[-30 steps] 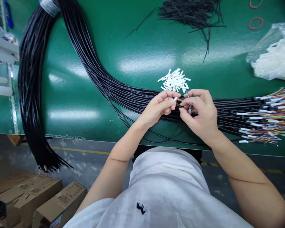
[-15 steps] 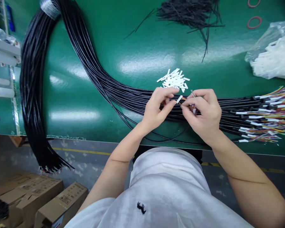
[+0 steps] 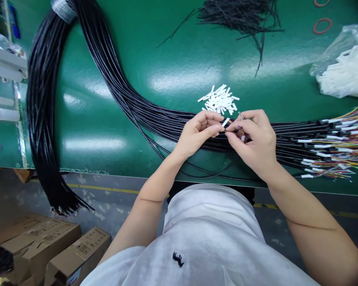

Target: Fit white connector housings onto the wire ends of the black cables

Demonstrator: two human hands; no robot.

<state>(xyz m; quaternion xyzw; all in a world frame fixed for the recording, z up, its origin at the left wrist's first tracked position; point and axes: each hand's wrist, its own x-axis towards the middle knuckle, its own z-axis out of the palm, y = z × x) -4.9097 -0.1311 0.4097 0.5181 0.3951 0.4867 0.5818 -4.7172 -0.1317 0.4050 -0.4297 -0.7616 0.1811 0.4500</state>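
So, the white sleeve (image 3: 226,122) points its long axis toward one o'clock; my right hand (image 3: 252,137) pinches thin wires (image 3: 240,130), my left hand (image 3: 201,132) seemingly one too.

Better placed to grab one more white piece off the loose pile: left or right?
Left, probably. The left hand sits just short of the loose pile and seems to pinch only a thin wire. The right hand looks busier: it holds coloured wires, with a slim metallic-looking item sticking out.
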